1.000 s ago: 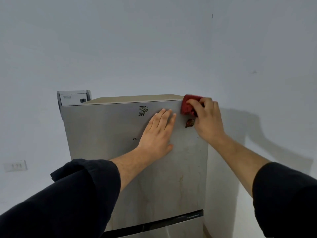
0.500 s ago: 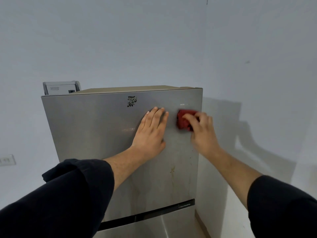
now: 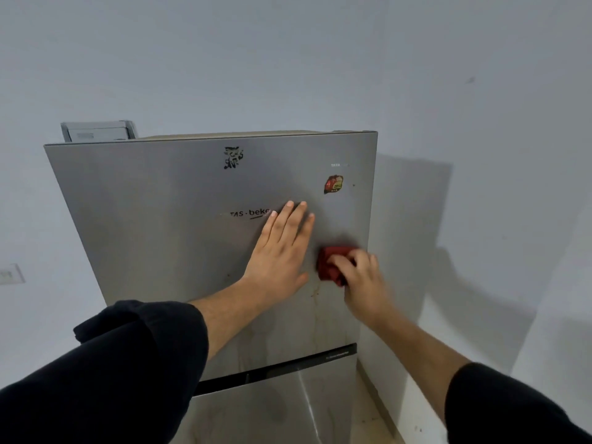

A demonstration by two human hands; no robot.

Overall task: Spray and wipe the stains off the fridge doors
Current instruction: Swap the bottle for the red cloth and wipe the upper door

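With the left hand [image 3: 282,251] spread flat, the right hand [image 3: 363,283] gripping the cloth [image 3: 328,264] should rub the stain [image 3: 315,293] at 6 o'clock.

The left hand [image 3: 278,248] lies flat on the brushed-steel upper fridge door [image 3: 153,225], right of its middle. Just beside it, nearer the door's right edge, the right hand [image 3: 362,283] holds a crumpled red cloth [image 3: 328,265] against the door. A round red sticker [image 3: 333,184] sits above the cloth. The steel lower door [image 3: 272,411] lies below. A grey plastic box [image 3: 96,131] stands behind the top left corner.
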